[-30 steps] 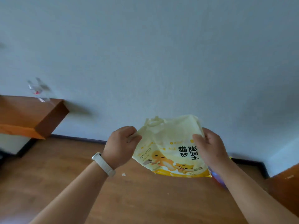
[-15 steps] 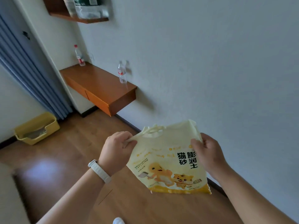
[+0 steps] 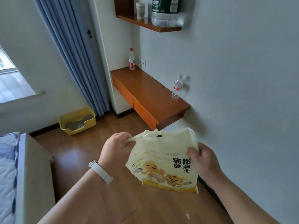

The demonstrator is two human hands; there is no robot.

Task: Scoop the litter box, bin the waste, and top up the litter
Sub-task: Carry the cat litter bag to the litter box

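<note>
With left hand (image 3: 116,147), pinches a pale strip drawn taut from the top edge of a cat litter bag (image 3: 161,160); with right hand (image 3: 206,160), clamps thumb and fingers on the bag's upper right edge. Holds the bag upright in the air between both hands, above the wooden floor (image 3: 97,199), printed face toward the camera: cartoon cats, Chinese characters, the words "BENTONITE CAT LITTER". Wears a white wristband (image 3: 100,171) on the left wrist.

Well ahead and to the left of the left hand, on the floor against the wall, just beside the foot of the blue curtains (image 3: 72,54): a yellow litter box (image 3: 90,122) with grey litter inside. Something pale lying in the litter, too small to identify.

Ahead of the hands, fixed to the wall: an orange-brown wooden surface (image 3: 145,94) carrying two plastic bottles, a red-capped bottle (image 3: 131,59) at the far end beside a wall socket (image 3: 142,61), a clear bottle (image 3: 177,88) at the near end close to the wall. Higher still: a wooden shelf (image 3: 148,25) bearing a large water jug (image 3: 166,12) and pale cups (image 3: 140,10).

Left of the left forearm: the corner of a bed (image 3: 8,159) under a blue-and-white quilt. Below the right forearm, on the floor: one small pale scrap (image 3: 187,215).
</note>
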